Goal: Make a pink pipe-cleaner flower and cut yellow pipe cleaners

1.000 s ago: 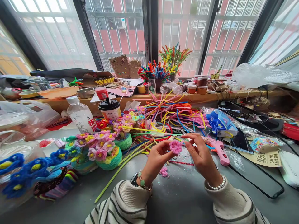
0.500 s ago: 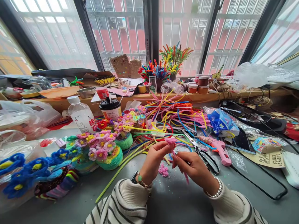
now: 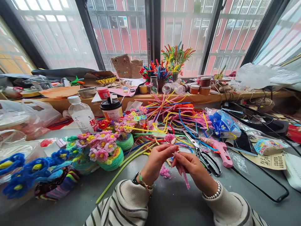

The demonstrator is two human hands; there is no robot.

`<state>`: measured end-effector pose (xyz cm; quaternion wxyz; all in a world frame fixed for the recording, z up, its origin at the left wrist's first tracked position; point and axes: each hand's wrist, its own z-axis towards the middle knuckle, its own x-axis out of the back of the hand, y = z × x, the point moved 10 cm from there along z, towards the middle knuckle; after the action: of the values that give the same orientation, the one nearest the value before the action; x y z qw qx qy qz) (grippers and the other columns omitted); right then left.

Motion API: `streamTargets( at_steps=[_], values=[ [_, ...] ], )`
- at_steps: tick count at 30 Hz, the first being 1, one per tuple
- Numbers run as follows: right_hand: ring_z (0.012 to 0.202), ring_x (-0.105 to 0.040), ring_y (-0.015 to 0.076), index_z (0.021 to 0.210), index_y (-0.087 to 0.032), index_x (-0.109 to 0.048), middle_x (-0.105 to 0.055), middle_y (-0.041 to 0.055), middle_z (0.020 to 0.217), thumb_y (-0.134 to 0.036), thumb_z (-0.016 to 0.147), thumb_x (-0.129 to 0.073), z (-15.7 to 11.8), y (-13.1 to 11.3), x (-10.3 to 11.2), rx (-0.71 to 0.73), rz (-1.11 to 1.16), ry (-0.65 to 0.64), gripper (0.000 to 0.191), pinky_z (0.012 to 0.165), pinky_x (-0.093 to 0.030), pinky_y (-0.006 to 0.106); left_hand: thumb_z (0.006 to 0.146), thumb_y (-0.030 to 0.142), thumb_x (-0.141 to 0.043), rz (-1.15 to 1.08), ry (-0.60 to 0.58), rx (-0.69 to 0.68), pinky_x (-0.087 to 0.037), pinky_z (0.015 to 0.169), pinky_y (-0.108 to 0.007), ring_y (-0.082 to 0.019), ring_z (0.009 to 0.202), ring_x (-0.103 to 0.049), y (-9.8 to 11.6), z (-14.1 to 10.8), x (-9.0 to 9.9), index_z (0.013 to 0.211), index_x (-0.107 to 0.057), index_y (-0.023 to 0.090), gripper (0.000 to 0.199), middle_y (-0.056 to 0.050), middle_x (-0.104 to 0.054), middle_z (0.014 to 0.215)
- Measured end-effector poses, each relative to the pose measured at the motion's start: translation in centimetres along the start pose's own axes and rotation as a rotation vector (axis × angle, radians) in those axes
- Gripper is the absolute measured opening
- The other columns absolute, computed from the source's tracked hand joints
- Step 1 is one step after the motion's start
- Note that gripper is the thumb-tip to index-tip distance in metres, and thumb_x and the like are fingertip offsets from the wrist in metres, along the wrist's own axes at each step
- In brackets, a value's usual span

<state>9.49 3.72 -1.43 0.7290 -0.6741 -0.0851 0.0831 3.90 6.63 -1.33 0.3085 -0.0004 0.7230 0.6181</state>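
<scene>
Both hands hold one pink pipe cleaner (image 3: pixel 185 179) over the grey table. My left hand (image 3: pixel 157 161) pinches it just below its fluffy, bunched upper end (image 3: pixel 169 138). Close beside it, my right hand (image 3: pixel 191 166) is closed on the stem, and the straight tail hangs down below the fingers. The exact grip between the fingertips is partly hidden. On the table behind the hands lies a small pink fluffy clump (image 3: pixel 165 171). Scissors (image 3: pixel 199 150) with black handles lie just beyond my right hand.
A pink glue gun (image 3: pixel 221 150) with a black cord lies at the right. Loose coloured pipe cleaners (image 3: pixel 178 116) are heaped at the back. Pipe-cleaner flowers (image 3: pixel 103 144), a plastic bottle (image 3: pixel 82 116) and a lidded cup (image 3: pixel 111 110) stand left. Jars line the windowsill ledge (image 3: pixel 131 102).
The pink fluffy end has turned more upright and shifted slightly left. My hands have come closer together and a little lower, and more of the hanging tail shows.
</scene>
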Motion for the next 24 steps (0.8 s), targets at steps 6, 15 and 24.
streamTargets(
  at_steps=[6,15,24],
  values=[
    [0.048,-0.041,0.0081,0.065,-0.015,-0.057,-0.045,-0.0039,0.05,-0.042,0.074,-0.049,-0.1,-1.0,2.6,0.071,-0.239,0.202,0.029,0.047,-0.031,0.02,0.063,0.026,-0.063,-0.059,0.159,-0.07,-0.038,0.069,-0.021,-0.009,0.069,-0.053,0.5,0.2,2.1,0.071,-0.067,0.016,0.014,-0.002,-0.064,0.073],
    [0.034,-0.03,0.0047,0.065,-0.015,-0.06,-0.037,-0.007,0.036,-0.046,0.076,-0.043,0.3,1.5,-1.0,-0.083,-0.075,-0.072,0.037,0.038,-0.024,0.018,0.061,0.025,-0.064,-0.01,0.279,-0.165,-0.04,0.066,-0.021,-0.01,0.066,-0.054,1.2,0.0,3.1,0.069,-0.066,0.014,0.014,-0.002,-0.065,0.07],
    [0.058,-0.05,0.0142,0.065,-0.017,-0.06,-0.058,0.0025,0.064,-0.044,0.075,-0.045,0.0,-1.7,7.1,0.119,-0.784,0.417,0.032,0.055,-0.035,0.025,0.061,0.034,-0.062,-0.064,0.382,-0.211,-0.036,0.05,-0.015,-0.004,0.05,-0.046,1.9,-0.3,4.4,0.074,-0.064,0.013,0.025,0.003,-0.055,0.055]
  ],
)
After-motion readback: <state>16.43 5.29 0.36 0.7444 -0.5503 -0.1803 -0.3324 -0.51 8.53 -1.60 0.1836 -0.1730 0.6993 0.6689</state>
